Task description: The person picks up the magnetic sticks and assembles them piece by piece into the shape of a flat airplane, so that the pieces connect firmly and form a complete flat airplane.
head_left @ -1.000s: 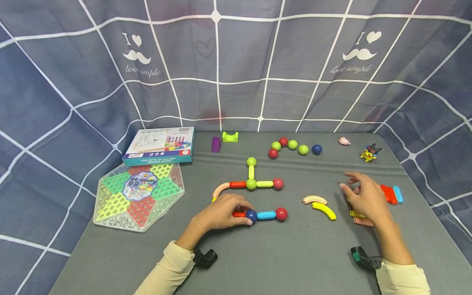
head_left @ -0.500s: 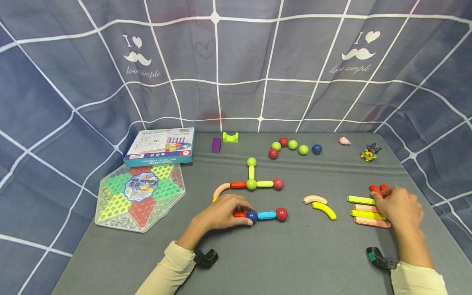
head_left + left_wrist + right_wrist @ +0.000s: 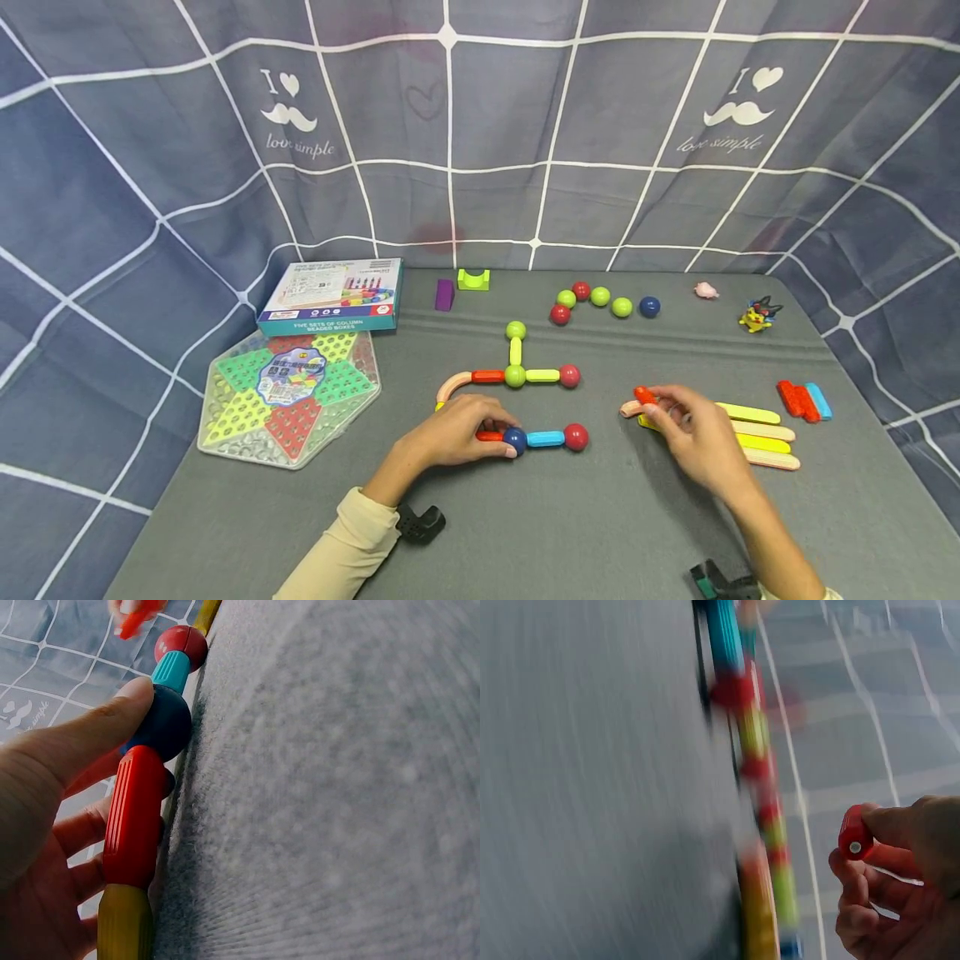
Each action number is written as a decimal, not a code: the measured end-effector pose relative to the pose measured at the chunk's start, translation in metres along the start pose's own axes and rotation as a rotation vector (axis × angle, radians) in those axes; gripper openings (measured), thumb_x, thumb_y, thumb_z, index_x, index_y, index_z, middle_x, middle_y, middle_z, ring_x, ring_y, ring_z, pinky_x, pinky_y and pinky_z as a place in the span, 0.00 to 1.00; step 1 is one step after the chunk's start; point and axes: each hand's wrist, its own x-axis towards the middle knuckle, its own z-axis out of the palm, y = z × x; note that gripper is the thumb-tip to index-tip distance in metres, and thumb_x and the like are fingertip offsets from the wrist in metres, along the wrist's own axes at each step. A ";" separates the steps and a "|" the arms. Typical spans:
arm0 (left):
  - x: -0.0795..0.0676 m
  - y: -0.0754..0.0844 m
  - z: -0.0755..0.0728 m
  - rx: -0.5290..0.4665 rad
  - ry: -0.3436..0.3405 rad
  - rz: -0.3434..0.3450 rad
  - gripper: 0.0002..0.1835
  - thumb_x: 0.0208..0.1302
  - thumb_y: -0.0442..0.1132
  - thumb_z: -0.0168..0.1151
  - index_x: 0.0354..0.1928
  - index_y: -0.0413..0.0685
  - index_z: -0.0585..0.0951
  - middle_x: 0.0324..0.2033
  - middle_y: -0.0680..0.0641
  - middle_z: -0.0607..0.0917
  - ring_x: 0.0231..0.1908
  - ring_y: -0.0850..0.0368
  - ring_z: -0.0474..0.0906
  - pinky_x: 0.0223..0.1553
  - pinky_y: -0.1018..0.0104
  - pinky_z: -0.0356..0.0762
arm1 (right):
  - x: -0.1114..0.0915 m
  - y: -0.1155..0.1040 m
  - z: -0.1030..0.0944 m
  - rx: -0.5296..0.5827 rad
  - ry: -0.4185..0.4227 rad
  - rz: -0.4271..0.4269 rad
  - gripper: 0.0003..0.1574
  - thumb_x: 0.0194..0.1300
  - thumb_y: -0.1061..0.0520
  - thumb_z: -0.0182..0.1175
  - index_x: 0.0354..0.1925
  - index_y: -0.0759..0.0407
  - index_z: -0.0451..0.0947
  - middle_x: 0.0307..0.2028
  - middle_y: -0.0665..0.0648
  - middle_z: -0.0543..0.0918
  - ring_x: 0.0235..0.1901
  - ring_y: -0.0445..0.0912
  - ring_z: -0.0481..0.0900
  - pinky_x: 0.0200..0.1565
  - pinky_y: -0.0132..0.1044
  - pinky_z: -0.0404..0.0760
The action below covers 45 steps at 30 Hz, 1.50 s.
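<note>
My left hand (image 3: pixel 461 429) pinches a dark blue ball (image 3: pixel 166 724) between thumb and fingers. The ball joins a red rod (image 3: pixel 133 817) to a light blue rod (image 3: pixel 545 438), which ends in a red ball (image 3: pixel 576 437). A curved pink rod (image 3: pixel 452 386) leads from behind this hand to another branch, with a green ball (image 3: pixel 515 376) at its junction. My right hand (image 3: pixel 701 437) pinches a short red rod (image 3: pixel 854 834) between thumb and fingertips, raised off the table. Below it lie a curved pink rod (image 3: pixel 628 409) and a curved yellow one, partly hidden by the hand.
Straight yellow and pink rods (image 3: pixel 772 445) lie right of my right hand, with red rods (image 3: pixel 798 402) and a blue one beyond. Loose balls (image 3: pixel 600 296), a purple block (image 3: pixel 445 295) and small figures (image 3: pixel 759 314) stand at the back. A box (image 3: pixel 330 296) and game board (image 3: pixel 292 392) lie left.
My right hand reached right to the red rods, took one, and came back left with it above the curved rods. The left hand keeps its hold on the blue ball.
</note>
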 end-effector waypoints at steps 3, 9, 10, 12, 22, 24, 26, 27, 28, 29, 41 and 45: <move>-0.001 0.000 -0.001 -0.001 0.004 -0.005 0.18 0.55 0.55 0.68 0.45 0.58 0.84 0.35 0.63 0.81 0.36 0.68 0.76 0.41 0.70 0.72 | -0.008 -0.031 0.026 0.193 -0.124 -0.049 0.18 0.60 0.61 0.65 0.50 0.55 0.80 0.27 0.46 0.78 0.22 0.36 0.71 0.23 0.28 0.70; -0.001 0.000 -0.001 0.007 0.015 -0.014 0.17 0.56 0.54 0.68 0.45 0.57 0.85 0.34 0.63 0.81 0.35 0.69 0.75 0.40 0.71 0.72 | -0.018 -0.071 0.073 0.501 -0.434 -0.016 0.12 0.65 0.54 0.62 0.46 0.55 0.78 0.22 0.46 0.78 0.17 0.36 0.73 0.20 0.32 0.73; -0.001 0.000 -0.001 0.006 0.015 -0.015 0.17 0.56 0.54 0.68 0.45 0.57 0.85 0.34 0.63 0.81 0.35 0.69 0.75 0.40 0.71 0.72 | -0.019 -0.075 0.080 0.517 -0.461 -0.018 0.11 0.65 0.54 0.62 0.45 0.55 0.77 0.21 0.46 0.77 0.17 0.36 0.73 0.19 0.32 0.73; -0.002 0.000 0.000 -0.001 0.012 -0.015 0.17 0.57 0.54 0.67 0.45 0.56 0.84 0.34 0.63 0.81 0.36 0.70 0.75 0.41 0.71 0.72 | -0.022 -0.081 0.092 0.533 -0.497 -0.008 0.10 0.64 0.56 0.63 0.43 0.56 0.75 0.18 0.46 0.77 0.15 0.37 0.74 0.19 0.33 0.75; 0.001 -0.001 0.001 -0.016 0.016 -0.004 0.14 0.61 0.53 0.64 0.44 0.56 0.85 0.37 0.63 0.82 0.39 0.70 0.76 0.44 0.70 0.71 | -0.023 -0.090 0.112 0.452 -0.415 0.046 0.14 0.61 0.56 0.65 0.22 0.51 0.71 0.13 0.44 0.75 0.12 0.37 0.75 0.16 0.32 0.72; 0.001 -0.001 0.001 -0.018 0.014 0.000 0.14 0.61 0.52 0.64 0.45 0.56 0.85 0.38 0.62 0.83 0.39 0.70 0.76 0.44 0.70 0.71 | -0.023 -0.090 0.113 0.417 -0.415 0.031 0.15 0.60 0.53 0.66 0.21 0.48 0.71 0.13 0.43 0.74 0.12 0.35 0.73 0.16 0.30 0.69; 0.001 0.000 0.001 -0.015 0.015 0.002 0.14 0.61 0.52 0.65 0.45 0.56 0.85 0.37 0.62 0.83 0.39 0.70 0.76 0.44 0.70 0.72 | -0.023 -0.091 0.114 0.401 -0.425 0.025 0.15 0.60 0.50 0.66 0.22 0.46 0.71 0.14 0.42 0.74 0.13 0.34 0.71 0.16 0.30 0.68; 0.001 0.000 0.001 -0.012 0.016 0.004 0.14 0.60 0.51 0.65 0.45 0.55 0.85 0.37 0.62 0.83 0.39 0.69 0.76 0.43 0.70 0.72 | -0.024 -0.091 0.114 0.404 -0.433 0.022 0.15 0.60 0.50 0.66 0.22 0.46 0.71 0.14 0.42 0.74 0.13 0.34 0.71 0.16 0.30 0.68; 0.001 0.000 0.001 -0.012 0.015 0.005 0.14 0.60 0.51 0.65 0.44 0.55 0.85 0.37 0.62 0.83 0.39 0.69 0.76 0.43 0.69 0.72 | -0.024 -0.091 0.113 0.412 -0.439 0.021 0.14 0.60 0.49 0.66 0.23 0.45 0.72 0.15 0.42 0.74 0.14 0.34 0.71 0.17 0.30 0.69; 0.001 0.000 0.001 -0.013 0.016 0.006 0.14 0.60 0.52 0.65 0.44 0.55 0.85 0.37 0.62 0.83 0.38 0.69 0.77 0.43 0.69 0.72 | -0.023 -0.091 0.112 0.423 -0.444 0.020 0.14 0.60 0.49 0.66 0.23 0.46 0.72 0.16 0.43 0.74 0.14 0.34 0.71 0.17 0.30 0.70; -0.001 0.000 0.003 -0.021 0.012 0.008 0.16 0.62 0.56 0.62 0.46 0.58 0.84 0.38 0.63 0.82 0.40 0.71 0.76 0.46 0.71 0.71 | 0.009 -0.028 0.034 0.138 -0.049 0.027 0.06 0.58 0.55 0.68 0.28 0.50 0.79 0.19 0.45 0.76 0.17 0.37 0.71 0.19 0.31 0.68; -0.001 -0.001 0.003 -0.011 0.016 0.017 0.16 0.62 0.56 0.61 0.46 0.59 0.84 0.38 0.64 0.82 0.40 0.71 0.76 0.46 0.71 0.71 | 0.016 0.003 0.010 -0.085 0.045 0.064 0.04 0.57 0.56 0.68 0.32 0.53 0.82 0.23 0.47 0.77 0.20 0.40 0.70 0.23 0.33 0.66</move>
